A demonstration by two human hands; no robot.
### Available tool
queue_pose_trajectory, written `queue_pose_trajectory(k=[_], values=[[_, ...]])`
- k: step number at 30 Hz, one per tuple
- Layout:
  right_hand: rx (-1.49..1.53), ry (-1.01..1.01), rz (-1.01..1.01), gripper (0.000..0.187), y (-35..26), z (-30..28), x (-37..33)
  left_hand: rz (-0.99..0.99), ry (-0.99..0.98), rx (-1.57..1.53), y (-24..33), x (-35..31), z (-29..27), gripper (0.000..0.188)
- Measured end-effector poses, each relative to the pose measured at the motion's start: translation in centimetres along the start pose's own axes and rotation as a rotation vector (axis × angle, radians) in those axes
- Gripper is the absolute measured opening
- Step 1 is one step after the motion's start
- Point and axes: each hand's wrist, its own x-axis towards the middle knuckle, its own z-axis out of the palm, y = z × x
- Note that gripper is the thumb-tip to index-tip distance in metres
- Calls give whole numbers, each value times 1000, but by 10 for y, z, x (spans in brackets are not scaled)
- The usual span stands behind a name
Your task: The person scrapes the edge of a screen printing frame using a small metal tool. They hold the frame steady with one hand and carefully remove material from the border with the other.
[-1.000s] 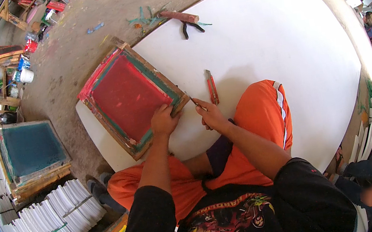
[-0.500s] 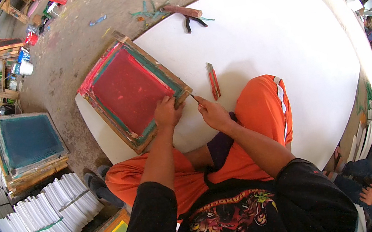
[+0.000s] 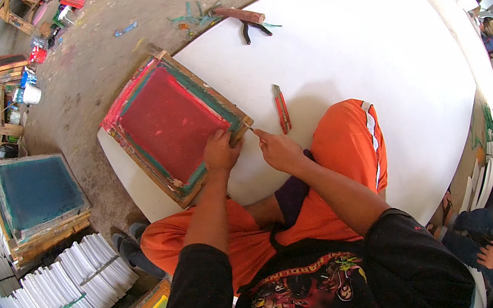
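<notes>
- Wooden screen frame [image 3: 172, 121] with red mesh, lying flat at the 9 o'clock edge of the white board [image 3: 357, 46], tilted like a diamond, one corner hanging past the board's rim.
- Likely stiff at the wood, light for its spread; mesh taut and probably easy to puncture, so best gripped on the timber rails, never on the red field.
- Left hand [image 3: 220, 151] pressed down on the frame's near corner at 5 o'clock of the mesh, fingers curled over the rail.
- Right hand [image 3: 280, 149] just beside it at 3 o'clock, pinched narrow round a thin blade or pick [image 3: 251, 129], tip touching the frame corner; exact tool too small to tell.
- Red utility knife [image 3: 281, 109] loose on the board, near the right hand at 12 o'clock.
- Pliers [image 3: 255, 28] and a brown stick [image 3: 239, 14] well apart at 12 o'clock, among green scraps.
- Blue-meshed frame [image 3: 40, 192] on a stack at 9 o'clock; white paper bundles [image 3: 59, 291] at 7 o'clock on the floor.
</notes>
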Motion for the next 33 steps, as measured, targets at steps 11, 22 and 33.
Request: queue_pose_trajectory(k=[11,22,33], values=[[337,-198,202,46,-23,-34,15,52,13,4,0,1,-6,36],[581,-192,319,46,-19,-15,-3,51,-13,21,-1,2,-7,38],[487,-25,75,46,25,22,6,-6,-52,22,5,5,-5,38]])
